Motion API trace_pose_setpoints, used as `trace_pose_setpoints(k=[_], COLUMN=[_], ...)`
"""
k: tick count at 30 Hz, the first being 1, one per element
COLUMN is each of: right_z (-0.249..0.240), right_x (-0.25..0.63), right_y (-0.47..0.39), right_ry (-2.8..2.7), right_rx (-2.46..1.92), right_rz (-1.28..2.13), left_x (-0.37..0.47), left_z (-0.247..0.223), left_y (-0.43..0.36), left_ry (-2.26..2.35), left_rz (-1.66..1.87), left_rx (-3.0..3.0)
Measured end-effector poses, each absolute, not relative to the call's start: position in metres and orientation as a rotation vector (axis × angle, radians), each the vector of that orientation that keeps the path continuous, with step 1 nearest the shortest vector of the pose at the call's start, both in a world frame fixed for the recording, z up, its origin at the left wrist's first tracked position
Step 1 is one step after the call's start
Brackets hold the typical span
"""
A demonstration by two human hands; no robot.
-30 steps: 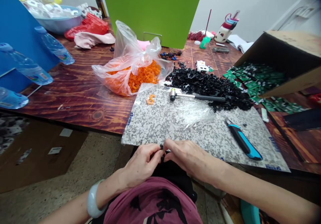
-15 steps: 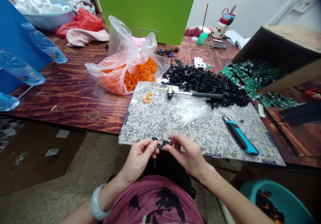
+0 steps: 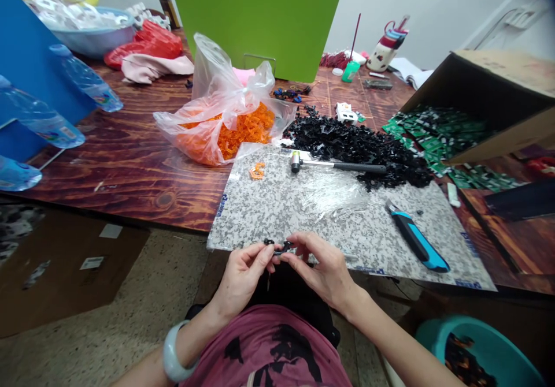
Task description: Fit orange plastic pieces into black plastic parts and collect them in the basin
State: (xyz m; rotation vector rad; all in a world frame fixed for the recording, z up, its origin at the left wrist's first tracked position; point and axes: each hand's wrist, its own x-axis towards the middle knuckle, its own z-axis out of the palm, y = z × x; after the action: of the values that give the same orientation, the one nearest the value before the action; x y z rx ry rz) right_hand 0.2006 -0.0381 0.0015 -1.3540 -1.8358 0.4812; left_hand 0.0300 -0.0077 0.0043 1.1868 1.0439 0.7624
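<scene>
A small black plastic part (image 3: 284, 248) is pinched in my left hand (image 3: 245, 268), just off the front edge of the speckled board (image 3: 251, 219). My right hand (image 3: 323, 265) has its thumb and index finger closed on the other end of that part. Fingers cover much of its shape. Ahead on the board lie an orange plastic piece (image 3: 257, 171), a small hammer (image 3: 338, 164) with a black handle, and a spread of thin clear strips (image 3: 333, 193). To the right is a blue and black cutter (image 3: 417, 237).
Behind the board sit a heap of black plastic parts (image 3: 347, 138) and a tied clear bag (image 3: 208, 107) of orange pieces. A cardboard box (image 3: 503, 72) on its side spills green circuit boards (image 3: 433, 133). A teal bucket (image 3: 437, 329) stands below right; water bottles (image 3: 87, 81) are at left.
The whole scene has shifted slightly right and down as the head moved. Both hands keep the black plastic part between them, with the right fingers slightly closer in on it.
</scene>
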Motion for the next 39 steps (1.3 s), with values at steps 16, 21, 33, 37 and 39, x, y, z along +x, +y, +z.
trace_pose_setpoints(k=[16,21,33,37,39], right_z=[-0.003,-0.008,0.000,0.002,0.003], right_x=[0.201,0.198,0.188,0.184,0.183], right_y=[-0.029,-0.029,-0.033,-0.037,-0.038], right_ry=[-1.912,-1.909,-1.929,-1.961,-1.977], right_rx=[-1.214,-1.142,-1.209,-1.257,-1.266], right_rz=[0.272,0.176,0.252,0.296,0.301], left_x=[0.035,0.038,0.042,0.042,0.041], left_z=[-0.004,-0.011,-0.010,-0.011,-0.010], left_y=[-0.012,-0.016,-0.013,-0.012,-0.013], left_ry=[1.002,1.029,1.089,1.124,1.127], left_rz=[0.837,0.811,0.901,0.902,0.906], left_rx=[1.185,1.055,0.969,1.026,1.038])
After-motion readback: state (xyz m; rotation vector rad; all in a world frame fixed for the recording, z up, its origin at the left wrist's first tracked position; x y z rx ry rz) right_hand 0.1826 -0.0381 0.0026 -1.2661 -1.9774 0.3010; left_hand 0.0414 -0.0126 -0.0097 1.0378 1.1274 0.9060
